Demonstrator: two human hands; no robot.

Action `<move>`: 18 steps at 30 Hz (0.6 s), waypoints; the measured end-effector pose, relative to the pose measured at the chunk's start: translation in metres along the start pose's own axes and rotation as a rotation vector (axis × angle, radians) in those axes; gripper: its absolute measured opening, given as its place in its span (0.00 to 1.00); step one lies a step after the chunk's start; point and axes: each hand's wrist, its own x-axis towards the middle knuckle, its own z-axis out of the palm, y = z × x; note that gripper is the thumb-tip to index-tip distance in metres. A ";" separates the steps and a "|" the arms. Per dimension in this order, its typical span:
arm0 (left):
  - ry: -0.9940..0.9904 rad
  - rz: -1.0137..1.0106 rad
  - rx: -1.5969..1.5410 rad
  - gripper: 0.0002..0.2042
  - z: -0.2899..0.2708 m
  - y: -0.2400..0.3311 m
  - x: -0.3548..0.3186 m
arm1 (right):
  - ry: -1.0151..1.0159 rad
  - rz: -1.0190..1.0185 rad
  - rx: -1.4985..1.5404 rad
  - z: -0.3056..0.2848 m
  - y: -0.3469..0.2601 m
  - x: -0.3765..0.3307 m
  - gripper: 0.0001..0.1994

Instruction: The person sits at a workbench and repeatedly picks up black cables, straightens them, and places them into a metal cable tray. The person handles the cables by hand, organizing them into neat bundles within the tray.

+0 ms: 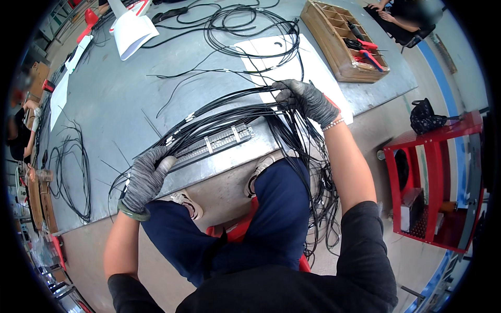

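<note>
A thick bundle of black cables (pixel 224 116) stretches between my two gloved hands over the near edge of the metal table. My left hand (pixel 143 175), in a grey knit glove, is closed around the bundle's left end, where thin wire ends and white labels poke out. My right hand (pixel 308 100), gloved too, grips the bundle's other end with bent fingers. From there the cables hang down past my right thigh in a tangle. Just under the bundle, a metal strip with rows of small terminals (pixel 224 142) lies along the table edge, partly hidden by cables.
White paper sheets (pixel 329 96) lie beyond my right hand. A wooden box with compartments (pixel 323 31) holds red-handled tools. Coiled black cables (pixel 229 28) and looser ones (pixel 83 172) rest on the table (pixel 120 88). A red cart (pixel 433 182) stands at right. Other people sit nearby.
</note>
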 end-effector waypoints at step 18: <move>0.072 0.074 0.086 0.13 0.018 -0.019 -0.012 | 0.146 0.103 -0.119 0.015 -0.030 -0.006 0.16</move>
